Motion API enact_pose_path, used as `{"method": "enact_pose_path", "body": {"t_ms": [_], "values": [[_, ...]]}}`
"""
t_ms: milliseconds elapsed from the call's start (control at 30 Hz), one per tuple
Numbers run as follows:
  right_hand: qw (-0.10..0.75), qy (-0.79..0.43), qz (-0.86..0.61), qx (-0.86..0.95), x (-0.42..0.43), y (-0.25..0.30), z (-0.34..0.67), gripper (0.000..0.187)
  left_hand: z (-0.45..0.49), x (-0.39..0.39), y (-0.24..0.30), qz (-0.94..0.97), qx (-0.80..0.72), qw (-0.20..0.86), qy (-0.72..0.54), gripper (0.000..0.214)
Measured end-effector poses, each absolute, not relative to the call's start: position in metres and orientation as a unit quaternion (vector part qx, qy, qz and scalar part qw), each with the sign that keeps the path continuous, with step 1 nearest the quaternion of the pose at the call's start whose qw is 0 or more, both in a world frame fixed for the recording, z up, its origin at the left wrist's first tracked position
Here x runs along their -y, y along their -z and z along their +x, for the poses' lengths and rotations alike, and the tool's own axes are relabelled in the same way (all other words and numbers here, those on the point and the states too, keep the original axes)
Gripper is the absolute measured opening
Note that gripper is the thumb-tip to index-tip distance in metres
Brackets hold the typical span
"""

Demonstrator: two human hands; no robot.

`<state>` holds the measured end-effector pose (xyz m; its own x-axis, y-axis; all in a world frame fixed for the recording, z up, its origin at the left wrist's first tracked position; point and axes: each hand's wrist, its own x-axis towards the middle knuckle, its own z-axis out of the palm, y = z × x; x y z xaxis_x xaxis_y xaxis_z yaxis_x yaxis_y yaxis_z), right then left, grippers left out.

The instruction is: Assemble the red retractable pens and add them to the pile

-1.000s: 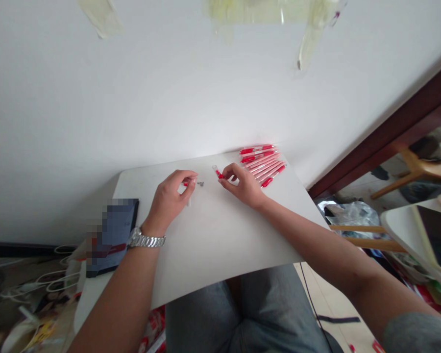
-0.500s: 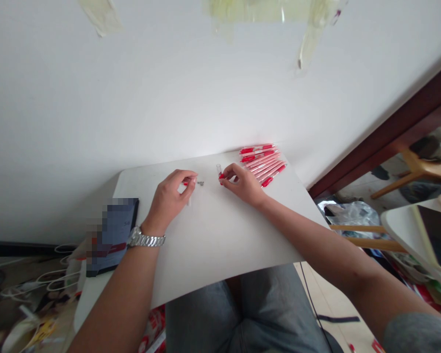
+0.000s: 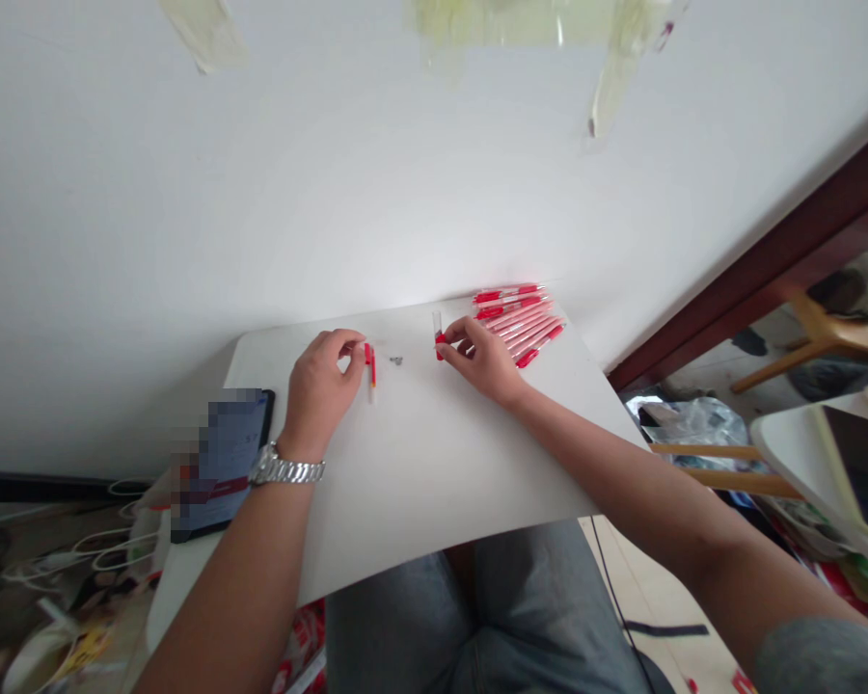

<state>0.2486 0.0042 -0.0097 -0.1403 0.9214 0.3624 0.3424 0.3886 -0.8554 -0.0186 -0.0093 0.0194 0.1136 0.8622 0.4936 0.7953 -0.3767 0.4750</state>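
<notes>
My left hand (image 3: 331,374), with a silver watch on its wrist, is closed in a pinch at a small red pen part (image 3: 367,353). Right beside those fingertips a red pen refill (image 3: 374,374) with a pale end lies on the white table. Between my hands rest tiny grey metal pieces (image 3: 396,360), too small to name surely. My right hand (image 3: 481,359) grips a pen barrel (image 3: 438,333) by its red part, the clear end pointing up and away. Several red and pink pens (image 3: 525,323) lie in a row just beyond the right hand.
A tablet-like device (image 3: 224,463) lies at the table's left edge. The white wall (image 3: 333,193) rises directly behind the table (image 3: 434,482). To the right stand a second white surface (image 3: 788,434) and a wooden stool (image 3: 831,333). Cables (image 3: 108,549) hang at the lower left.
My left hand has shifted slightly left, uncovering the red refill on the table. My right hand has moved a little, and the barrel is now more upright in view.
</notes>
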Motion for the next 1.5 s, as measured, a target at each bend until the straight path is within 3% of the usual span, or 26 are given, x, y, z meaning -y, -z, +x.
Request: {"method": "enact_pose_path", "body": {"t_ms": [400,833,1067,1333,1500], "values": [[0.484,-0.283,-0.511,0.652,-0.003,0.0056,0.2517,0.023,-0.0201,0.0087,-0.0169,0.729,-0.599,0.06,-0.326,0.02],[0.401,-0.249,-0.5,0.726,-0.0093,0.0104,0.2536,0.01,-0.023,0.0074,-0.0142,0.733,-0.595,0.068,-0.322,0.017],[0.463,-0.278,-0.493,0.682,-0.0099,0.0089,0.2534,0.017,-0.0228,0.0092,-0.0157,0.731,-0.604,0.052,-0.314,0.014],[0.471,-0.287,-0.487,0.677,-0.0054,0.0047,0.2493,0.018,-0.0233,0.0097,-0.0145,0.733,-0.611,0.047,-0.297,0.012],[0.414,-0.269,-0.494,0.716,-0.0085,0.0089,0.2528,0.013,-0.023,0.0097,-0.0146,0.732,-0.611,0.047,-0.297,0.013]]}}
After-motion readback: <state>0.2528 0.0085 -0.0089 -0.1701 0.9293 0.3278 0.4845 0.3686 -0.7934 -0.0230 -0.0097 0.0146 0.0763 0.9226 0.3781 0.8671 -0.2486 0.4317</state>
